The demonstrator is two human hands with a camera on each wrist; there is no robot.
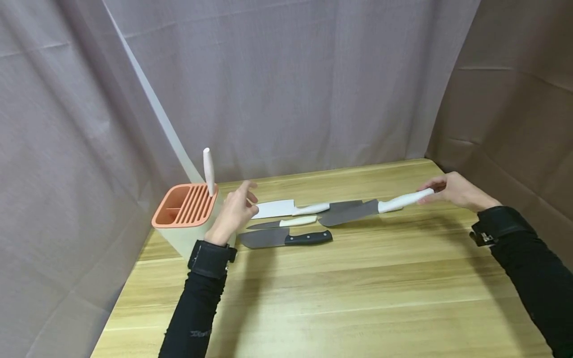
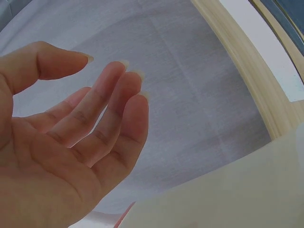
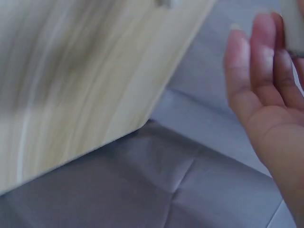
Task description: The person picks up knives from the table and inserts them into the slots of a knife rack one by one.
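While the right hand (image 1: 452, 191) is pinching a white-handled knife (image 1: 358, 211) by its handle end near the desk's (image 1: 358, 288) far edge, the left hand (image 1: 235, 211) is hovering with fingers (image 2: 118, 95) relaxed beside the knife block (image 1: 185, 219) at the far left corner.

We record a white knife handle (image 3: 293, 23) cut off at the frame's top beside the right hand's fingers (image 3: 263, 61), wooden tabletop (image 3: 85, 71) blurred.

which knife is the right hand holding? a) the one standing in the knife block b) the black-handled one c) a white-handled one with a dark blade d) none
c: the right hand pinches the end of the white-handled knife, its dark blade raised off the table.
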